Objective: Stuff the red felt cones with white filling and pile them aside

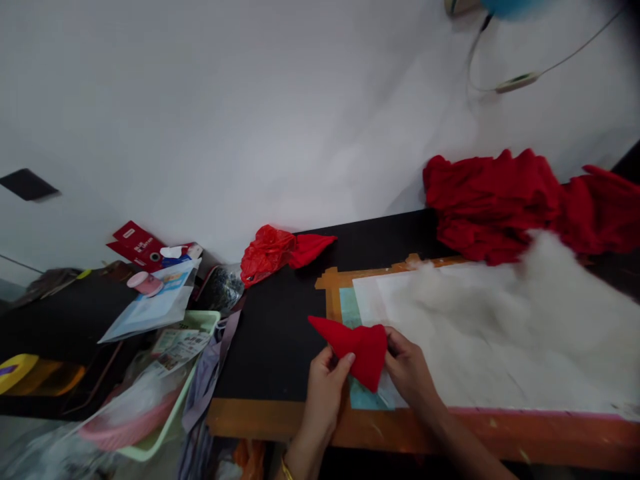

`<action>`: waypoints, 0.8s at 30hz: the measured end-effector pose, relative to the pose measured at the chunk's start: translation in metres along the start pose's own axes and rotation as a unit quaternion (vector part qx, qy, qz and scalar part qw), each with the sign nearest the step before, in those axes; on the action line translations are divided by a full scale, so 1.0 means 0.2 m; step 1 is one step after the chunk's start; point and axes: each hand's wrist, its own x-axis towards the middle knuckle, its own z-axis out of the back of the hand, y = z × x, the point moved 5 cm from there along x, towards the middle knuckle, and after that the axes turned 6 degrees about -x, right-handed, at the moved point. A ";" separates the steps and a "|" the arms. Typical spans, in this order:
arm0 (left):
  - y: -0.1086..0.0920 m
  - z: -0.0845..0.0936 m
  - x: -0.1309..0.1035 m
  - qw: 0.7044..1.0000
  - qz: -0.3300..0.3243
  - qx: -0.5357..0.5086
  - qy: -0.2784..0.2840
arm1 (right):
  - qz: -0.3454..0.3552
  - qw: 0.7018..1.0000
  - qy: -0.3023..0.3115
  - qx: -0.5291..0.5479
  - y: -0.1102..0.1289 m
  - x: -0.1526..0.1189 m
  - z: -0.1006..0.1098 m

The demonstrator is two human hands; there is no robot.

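Observation:
A red cone-shaped cloth piece [367, 353] is held above the front of the table, its tip pointing left. My left hand [327, 380] pinches its lower left side, with the thumb on the near face. My right hand [407, 367] grips the wide end at the right, its fingertips partly hidden by the cloth. White fluffy stuffing [555, 307] is heaped on a white sheet [480, 380] to the right. Another red pointed piece [311, 249] lies beside a red plastic bag [267, 253] at the back of the table.
A large pile of red cloth [495, 200] lies at the back right against the wall. The black table [270, 340] has a tape-covered front edge. At the left stand a pale green basket [163, 433] and a pink roll [145, 284] on plastic packets. A cable [580, 50] hangs above.

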 end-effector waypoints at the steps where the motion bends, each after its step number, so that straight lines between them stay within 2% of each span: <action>1: 0.00 0.00 0.00 1.000 0.002 -0.020 -0.004 | 0.002 1.000 0.012 0.001 0.01 0.00 0.00; 4: 0.00 0.00 0.03 0.994 0.005 -0.102 -0.023 | 0.024 0.999 0.018 -0.039 0.03 -0.02 0.02; 7: -0.01 -0.01 0.06 0.986 0.009 -0.165 -0.033 | 0.075 0.987 -0.041 -0.135 0.08 -0.06 0.08; 12: 0.01 -0.07 0.06 0.983 0.020 -0.179 -0.025 | 0.240 0.932 -0.019 -0.270 0.14 -0.09 0.03; 14: 0.02 -0.09 0.05 0.983 0.018 -0.183 -0.027 | 0.272 0.912 -0.020 -0.307 0.14 -0.10 0.00; 17: 0.03 -0.09 0.05 0.980 0.016 -0.193 -0.053 | 0.277 0.913 0.002 -0.299 0.12 -0.13 -0.05; 21: 0.03 -0.07 0.06 0.972 0.022 -0.215 -0.093 | 0.212 0.946 0.063 -0.239 0.08 -0.16 -0.07; 24: 0.03 -0.06 0.06 0.961 0.040 -0.256 -0.096 | 0.190 0.949 0.080 -0.237 0.07 -0.16 -0.05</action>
